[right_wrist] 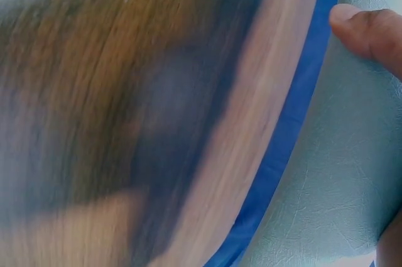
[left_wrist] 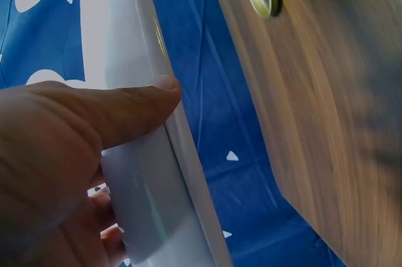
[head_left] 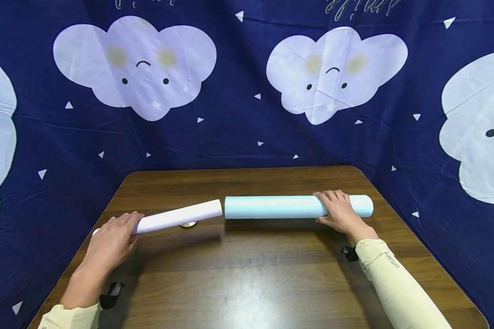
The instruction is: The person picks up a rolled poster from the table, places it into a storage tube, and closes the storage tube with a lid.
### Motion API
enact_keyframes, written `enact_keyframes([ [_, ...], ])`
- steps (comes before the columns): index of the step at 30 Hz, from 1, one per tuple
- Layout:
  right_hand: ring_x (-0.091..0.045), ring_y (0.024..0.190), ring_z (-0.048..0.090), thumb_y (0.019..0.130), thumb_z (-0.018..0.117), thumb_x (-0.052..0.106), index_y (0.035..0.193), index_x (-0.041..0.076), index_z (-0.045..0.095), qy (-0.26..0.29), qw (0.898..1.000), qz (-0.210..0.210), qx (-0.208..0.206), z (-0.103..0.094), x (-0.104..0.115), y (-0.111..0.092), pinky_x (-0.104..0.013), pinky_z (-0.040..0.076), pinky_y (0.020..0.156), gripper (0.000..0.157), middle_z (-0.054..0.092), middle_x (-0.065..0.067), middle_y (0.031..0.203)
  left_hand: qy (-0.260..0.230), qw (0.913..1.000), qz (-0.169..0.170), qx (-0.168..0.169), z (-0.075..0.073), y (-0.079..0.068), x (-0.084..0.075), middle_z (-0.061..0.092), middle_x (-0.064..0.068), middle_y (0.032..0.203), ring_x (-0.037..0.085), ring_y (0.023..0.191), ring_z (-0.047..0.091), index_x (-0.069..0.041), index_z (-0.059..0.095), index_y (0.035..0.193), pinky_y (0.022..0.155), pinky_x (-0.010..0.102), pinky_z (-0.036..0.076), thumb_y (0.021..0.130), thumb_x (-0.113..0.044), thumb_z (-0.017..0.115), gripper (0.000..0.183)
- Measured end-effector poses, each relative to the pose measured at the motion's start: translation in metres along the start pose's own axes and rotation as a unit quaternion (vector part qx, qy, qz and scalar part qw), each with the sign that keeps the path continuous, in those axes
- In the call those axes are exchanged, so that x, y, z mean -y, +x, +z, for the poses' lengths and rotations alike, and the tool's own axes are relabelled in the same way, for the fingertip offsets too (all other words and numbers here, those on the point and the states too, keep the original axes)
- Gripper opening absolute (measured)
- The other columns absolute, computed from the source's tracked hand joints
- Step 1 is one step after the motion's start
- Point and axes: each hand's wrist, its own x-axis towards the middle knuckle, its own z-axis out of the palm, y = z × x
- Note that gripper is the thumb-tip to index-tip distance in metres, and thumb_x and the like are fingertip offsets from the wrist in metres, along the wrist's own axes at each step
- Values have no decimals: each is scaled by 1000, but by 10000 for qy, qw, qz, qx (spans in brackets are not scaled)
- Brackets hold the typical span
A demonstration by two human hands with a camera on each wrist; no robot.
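Nearest to me is my pale yellow right sleeve (head_left: 405, 290). The white roll (head_left: 177, 217) and the light blue roll (head_left: 276, 207) are almost end to end over the brown table (head_left: 247, 265), with a narrow gap. My left hand (head_left: 113, 237) grips the white roll, my right hand (head_left: 342, 214) the blue. If I squeeze too strongly, the white roll may dent, I think; if I loosen, its long edge may open. It looks thinner, smooth, tilted; the blue is thicker, lightly wrinkled. A gold ring (head_left: 189, 225) rests on the table, partly hidden by the white roll.
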Motion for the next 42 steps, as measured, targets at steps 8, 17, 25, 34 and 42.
enact_keyframes([
  [8,-41,109,51,62,87,31,130,9,50,2,9997,-157,-199,-9,-3,-4,-59,34,95,81,58,-20,116,165,9998,23,-99,-4,0,11,67,19,95,36,83,62,0,58,106,73,51,47,64,-1,79,46],
  [17,-40,111,50,61,87,29,129,9,50,48,9992,-210,-327,-15,-5,-6,-61,33,97,80,57,-19,116,187,9998,-11,-36,-3,4,19,66,18,89,34,77,60,-1,58,103,68,51,47,64,-1,79,44],
  [25,-40,110,51,60,88,28,128,9,51,8,9983,-335,-479,-20,-6,-5,-62,33,98,80,58,-19,115,191,9997,45,-149,1,6,22,66,18,86,34,77,61,-2,58,102,66,50,46,64,-3,80,44],
  [34,-40,108,53,58,89,27,127,9,51,21,9969,-457,-633,-22,-5,-6,-62,34,98,81,59,-19,114,143,9996,114,-192,4,9,23,66,18,88,35,77,61,-2,58,103,67,50,46,63,-2,81,46],
  [42,-39,108,53,59,89,27,128,9,51,13,9970,-451,-635,-20,-5,-8,-63,34,98,81,59,-18,115,44,9992,308,-258,8,9,19,67,18,92,34,79,62,-2,58,105,68,49,47,61,0,80,49],
])
